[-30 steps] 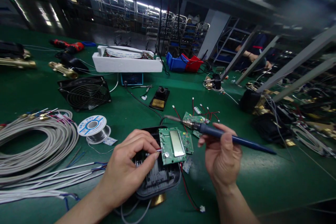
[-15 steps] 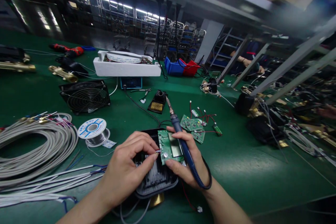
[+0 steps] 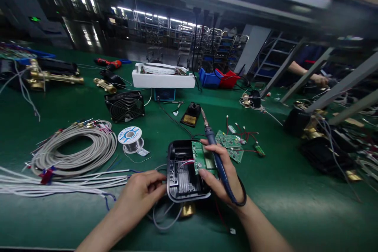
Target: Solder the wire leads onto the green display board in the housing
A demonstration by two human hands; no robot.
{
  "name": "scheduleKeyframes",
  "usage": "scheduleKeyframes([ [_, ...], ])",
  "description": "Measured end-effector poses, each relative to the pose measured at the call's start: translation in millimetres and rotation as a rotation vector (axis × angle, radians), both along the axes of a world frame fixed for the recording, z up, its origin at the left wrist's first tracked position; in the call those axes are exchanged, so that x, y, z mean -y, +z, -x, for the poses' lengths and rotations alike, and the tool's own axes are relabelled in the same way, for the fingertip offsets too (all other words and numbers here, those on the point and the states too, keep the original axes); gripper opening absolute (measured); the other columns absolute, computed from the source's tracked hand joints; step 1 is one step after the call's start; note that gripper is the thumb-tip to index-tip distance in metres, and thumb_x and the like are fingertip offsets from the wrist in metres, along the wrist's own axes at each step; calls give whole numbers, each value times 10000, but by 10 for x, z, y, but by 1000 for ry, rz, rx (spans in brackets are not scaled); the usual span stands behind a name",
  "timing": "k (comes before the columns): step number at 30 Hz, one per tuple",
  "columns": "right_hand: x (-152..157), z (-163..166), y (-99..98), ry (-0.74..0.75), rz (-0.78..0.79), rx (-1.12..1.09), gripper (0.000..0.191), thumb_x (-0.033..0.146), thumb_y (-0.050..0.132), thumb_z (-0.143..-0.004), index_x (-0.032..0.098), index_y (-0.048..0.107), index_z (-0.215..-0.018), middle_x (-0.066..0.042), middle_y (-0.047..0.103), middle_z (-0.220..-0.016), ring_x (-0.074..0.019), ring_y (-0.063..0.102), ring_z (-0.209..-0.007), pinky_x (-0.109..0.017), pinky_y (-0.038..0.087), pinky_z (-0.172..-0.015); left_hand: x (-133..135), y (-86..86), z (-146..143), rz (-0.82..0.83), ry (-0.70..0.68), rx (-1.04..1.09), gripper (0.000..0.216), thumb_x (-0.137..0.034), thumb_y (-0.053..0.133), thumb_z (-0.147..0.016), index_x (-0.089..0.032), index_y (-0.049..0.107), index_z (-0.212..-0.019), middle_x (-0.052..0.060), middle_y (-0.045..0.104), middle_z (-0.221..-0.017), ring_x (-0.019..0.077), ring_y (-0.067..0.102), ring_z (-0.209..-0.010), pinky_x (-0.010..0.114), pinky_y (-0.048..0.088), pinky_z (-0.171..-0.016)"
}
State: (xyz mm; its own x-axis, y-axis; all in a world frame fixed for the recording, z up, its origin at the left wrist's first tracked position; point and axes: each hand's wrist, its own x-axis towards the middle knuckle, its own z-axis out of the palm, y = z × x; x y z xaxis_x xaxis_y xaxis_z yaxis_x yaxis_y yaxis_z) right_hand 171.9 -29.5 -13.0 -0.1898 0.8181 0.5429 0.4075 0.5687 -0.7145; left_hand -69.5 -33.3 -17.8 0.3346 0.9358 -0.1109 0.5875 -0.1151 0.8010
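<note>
A black plastic housing (image 3: 184, 173) lies open on the green bench, thin wires running into it. My right hand (image 3: 222, 177) pinches a green circuit board (image 3: 201, 156) with a grey display at the housing's right edge. A blue-handled soldering iron (image 3: 213, 147) rests across the same hand, tip pointing away from me. My left hand (image 3: 141, 197) sits at the housing's lower left corner, fingers curled against its rim and the grey wires there.
A solder spool (image 3: 130, 138), a coil of grey cable (image 3: 76, 149) and a black fan (image 3: 125, 106) lie to the left. Loose green boards (image 3: 232, 143) with red leads, an iron stand (image 3: 191, 114) and a white foam tray (image 3: 163, 78) lie beyond. Another person's arm (image 3: 307, 75) works far right.
My left hand let go of the wires at the board and dropped to the housing's lower left corner. The right hand keeps the board and iron. The view shifted left.
</note>
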Motion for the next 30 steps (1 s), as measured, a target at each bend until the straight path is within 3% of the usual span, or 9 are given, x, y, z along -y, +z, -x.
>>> scheduleKeyframes([
  [7,5,3,18,-27,-7,29,430,257,633,-830,266,460,-1224,-108,557,-1342,-251,548,-1254,-412,442,-1036,-179,-160,-116,-50,156,-45,301,-366,445,-744,-191,594,-548,3,573,-528,175,533,-541,267,321,-536],
  [12,7,1,16,-24,10,36,416,259,627,-839,272,458,-1219,-107,559,-1346,-251,556,-1251,-424,447,-1036,-193,-197,-131,-169,248,-43,314,-333,502,-782,-177,651,-1010,-4,633,-680,184,562,-619,290,370,-620],
  [13,7,3,16,-23,11,37,411,261,621,-846,274,459,-1224,-110,557,-1349,-253,557,-1253,-429,447,-1039,-196,-202,-146,-173,239,-36,289,-317,511,-800,-176,654,-1007,-3,640,-682,180,568,-624,289,383,-623],
  [15,4,5,9,-29,7,43,399,264,612,-861,276,463,-1231,-117,554,-1354,-261,553,-1261,-443,446,-1044,-217,-209,-185,-160,206,-28,170,-279,534,-845,-171,664,-829,-8,630,-643,163,572,-613,279,404,-612],
  [17,-6,5,-11,-48,0,53,383,271,601,-877,278,465,-1235,-122,553,-1358,-268,549,-1266,-459,447,-1044,-248,-216,-228,-140,187,-29,248,-280,562,-895,-162,615,-683,-21,603,-616,145,572,-599,273,431,-603],
  [22,-39,3,-72,-78,-13,52,361,312,580,-900,282,465,-1241,-125,545,-1382,-285,537,-1280,-494,433,-1049,-216,-219,-288,-130,164,-25,281,-355,586,-935,-141,636,-760,-16,646,-704,140,616,-643,289,499,-640],
  [26,-58,-6,-77,-105,-54,66,343,325,590,-897,279,487,-1221,-125,589,-1330,-286,569,-1246,-482,461,-1017,-58,-135,-93,-150,168,-50,163,-281,594,-892,-172,715,-880,-31,667,-629,150,628,-595,259,460,-586],
  [30,-60,-1,-47,-97,-73,66,335,326,596,-894,270,501,-1210,-133,602,-1309,-281,590,-1223,-454,486,-988,29,42,460,-244,271,-157,291,-290,467,-918,-187,718,-1022,54,743,-937,201,673,-839,305,484,-767],
])
